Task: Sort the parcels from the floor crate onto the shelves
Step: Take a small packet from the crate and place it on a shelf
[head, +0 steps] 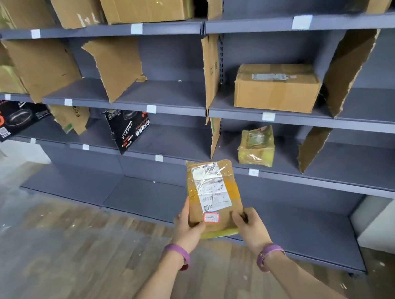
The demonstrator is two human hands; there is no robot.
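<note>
Brown taped parcel is held in the air, clamped at its near end: your left hand curls round one edge and your right hand pinches the other. The label faces up, likely so you can read it. Beyond your fingertips are the grey shelves, with a yellow-wrapped packet past your right fingers.

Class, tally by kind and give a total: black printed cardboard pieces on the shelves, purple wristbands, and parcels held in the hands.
Black printed cardboard pieces: 2
Purple wristbands: 2
Held parcel: 1, gripped by the left hand and the right hand
Total: 5
</note>
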